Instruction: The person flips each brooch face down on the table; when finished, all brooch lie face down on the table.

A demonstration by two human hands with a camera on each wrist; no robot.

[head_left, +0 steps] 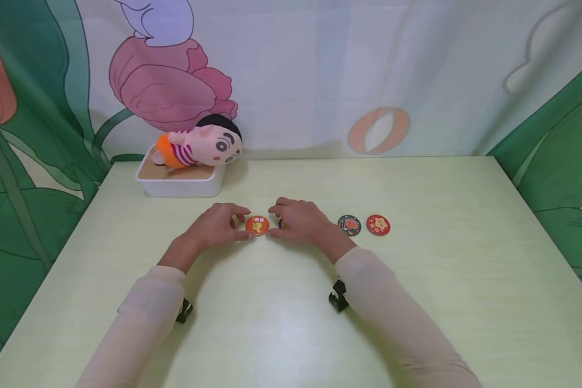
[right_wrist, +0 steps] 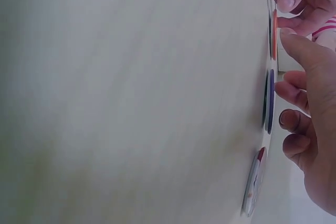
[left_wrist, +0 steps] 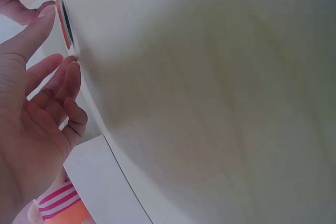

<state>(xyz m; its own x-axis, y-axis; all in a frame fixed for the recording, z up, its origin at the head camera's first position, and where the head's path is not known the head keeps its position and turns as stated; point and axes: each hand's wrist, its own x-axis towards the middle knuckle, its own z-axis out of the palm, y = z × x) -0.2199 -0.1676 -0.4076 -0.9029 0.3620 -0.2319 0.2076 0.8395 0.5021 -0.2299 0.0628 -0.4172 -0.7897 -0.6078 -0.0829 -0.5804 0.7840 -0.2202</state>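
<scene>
An orange round disc (head_left: 257, 226) with yellow print lies on the table between the two hands. My left hand (head_left: 218, 225) is at its left side, thumb tip at the near edge and index finger by the far edge. At its right side is my right hand (head_left: 300, 221), thumb near the disc and fingers spread above the table. A blue disc (head_left: 282, 223) is mostly hidden under the right hand; its blue edge (right_wrist: 271, 100) appears in the right wrist view. Whether either hand presses the orange disc is hard to see.
To the right lie a dark green disc (head_left: 349, 225) and a red disc (head_left: 378, 225). A white box (head_left: 181, 187) at the back left bears a plush doll (head_left: 201, 143). A printed curtain (head_left: 291, 81) hangs behind the table's far edge.
</scene>
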